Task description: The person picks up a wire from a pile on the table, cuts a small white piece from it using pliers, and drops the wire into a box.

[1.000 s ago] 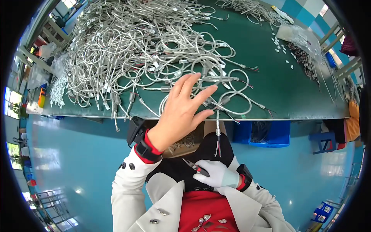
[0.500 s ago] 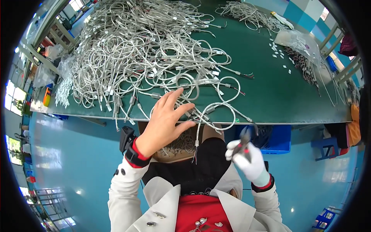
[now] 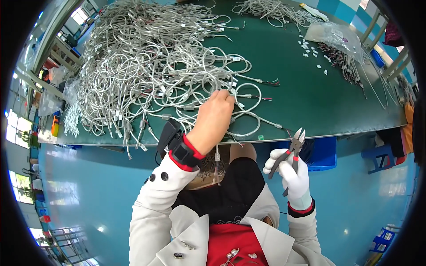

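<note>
I have my left hand's (image 3: 216, 116) fingertips bunched at the cable pile's (image 3: 133, 62) near edge on the green table (image 3: 301, 102); whether they pinch, I can't tell; my gloved right hand (image 3: 293, 175) clasps pliers (image 3: 297, 145), tips raised, presumably for clearance.

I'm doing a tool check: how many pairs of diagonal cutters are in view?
1: the diagonal cutters in the gloved right hand. Others may be hidden under the cable pile.

Dark-handled pliers (image 3: 297, 145) tips-up, jaws parted; silvery cables (image 3: 146, 66) heaped, apparently tangled.
</note>
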Action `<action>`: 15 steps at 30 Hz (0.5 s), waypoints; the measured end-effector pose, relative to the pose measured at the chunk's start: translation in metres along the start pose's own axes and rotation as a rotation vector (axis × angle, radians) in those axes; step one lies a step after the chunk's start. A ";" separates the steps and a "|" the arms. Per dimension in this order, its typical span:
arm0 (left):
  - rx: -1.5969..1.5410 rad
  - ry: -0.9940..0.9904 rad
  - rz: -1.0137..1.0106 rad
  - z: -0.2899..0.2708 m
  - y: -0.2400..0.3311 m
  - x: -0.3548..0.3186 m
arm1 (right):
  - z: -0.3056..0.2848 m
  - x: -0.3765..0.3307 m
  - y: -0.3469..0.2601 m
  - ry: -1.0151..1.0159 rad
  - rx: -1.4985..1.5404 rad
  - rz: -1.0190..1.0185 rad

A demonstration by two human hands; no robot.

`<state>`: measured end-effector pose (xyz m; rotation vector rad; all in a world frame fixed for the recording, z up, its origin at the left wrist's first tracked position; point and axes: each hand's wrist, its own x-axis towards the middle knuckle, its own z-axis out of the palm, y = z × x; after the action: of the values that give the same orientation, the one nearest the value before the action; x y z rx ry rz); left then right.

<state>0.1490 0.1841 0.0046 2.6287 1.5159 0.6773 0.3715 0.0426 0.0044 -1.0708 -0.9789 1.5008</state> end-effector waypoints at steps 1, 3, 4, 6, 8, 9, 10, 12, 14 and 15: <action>-0.060 0.015 0.034 0.001 -0.001 0.003 | -0.003 0.000 0.001 0.007 -0.003 0.006; -0.180 0.047 0.098 0.001 -0.002 0.010 | -0.007 0.000 0.003 0.016 0.000 0.013; -0.178 0.044 0.100 0.002 -0.002 0.014 | -0.008 0.001 0.003 0.013 0.004 0.011; -0.184 -0.040 0.087 0.003 -0.003 0.022 | -0.010 0.003 0.003 0.005 0.010 0.004; -0.184 -0.077 0.080 0.005 -0.002 0.027 | -0.009 0.004 0.003 -0.003 0.010 -0.005; -0.141 -0.085 0.092 0.008 -0.002 0.029 | -0.009 0.004 0.002 -0.010 0.008 -0.011; -0.097 -0.092 0.105 0.011 -0.002 0.030 | -0.008 0.005 0.002 -0.019 0.006 -0.018; -0.045 -0.091 0.114 0.010 -0.004 0.029 | -0.006 0.002 0.002 -0.023 0.005 -0.022; -0.100 0.031 0.127 0.006 -0.005 0.020 | -0.005 0.002 0.002 -0.012 0.004 -0.022; -0.129 0.086 0.135 0.000 -0.004 0.014 | -0.003 0.003 0.002 -0.014 0.006 -0.026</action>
<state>0.1516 0.1980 0.0087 2.6533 1.2751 0.8776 0.3731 0.0457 0.0011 -1.0410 -0.9939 1.4910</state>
